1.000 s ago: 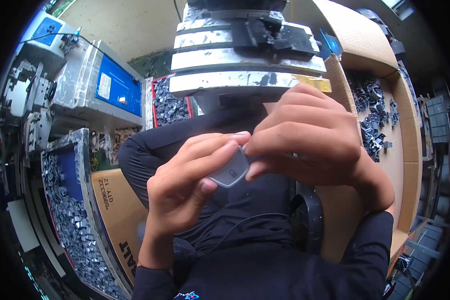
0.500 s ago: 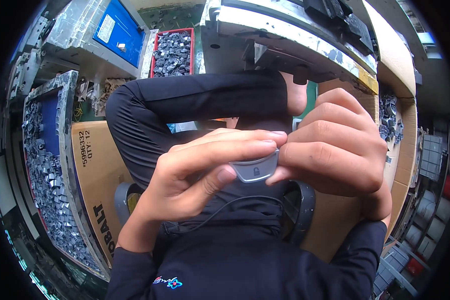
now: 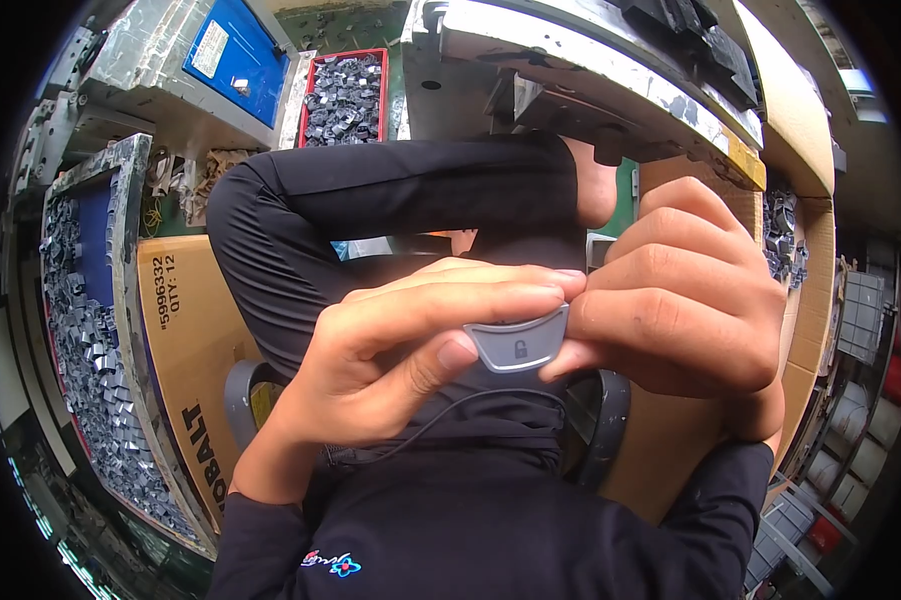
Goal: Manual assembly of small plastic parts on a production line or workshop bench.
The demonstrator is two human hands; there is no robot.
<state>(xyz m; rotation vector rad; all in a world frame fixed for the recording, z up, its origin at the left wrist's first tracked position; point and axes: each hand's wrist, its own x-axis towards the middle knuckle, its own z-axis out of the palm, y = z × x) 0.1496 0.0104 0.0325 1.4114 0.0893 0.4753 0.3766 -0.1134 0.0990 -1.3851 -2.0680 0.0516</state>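
A small grey plastic part (image 3: 519, 342) with a lighter rim and an open-padlock mark is held over my lap, its marked face toward me. My left hand (image 3: 390, 345) grips it from the left, the thumb at its left end and the fingers laid along its upper edge. Curled into a loose fist, my right hand (image 3: 680, 295) pinches the part's right end, its thumb tip showing just below. The fingertips of both hands meet at the upper right corner. Whatever else may lie inside the right fist is hidden.
A red crate (image 3: 344, 100) full of small metallic pieces lies beyond my legs. More pieces fill a framed tray (image 3: 133, 300) at the left, beside a cardboard box (image 3: 185, 340). A metal machine bench (image 3: 580, 65) stands ahead on the right, with an open carton (image 3: 810, 230) alongside.
Both hands and the grey plastic part have shifted slightly to the right. The part is turned a little, so its marked face shows more fully. The grip looks the same.
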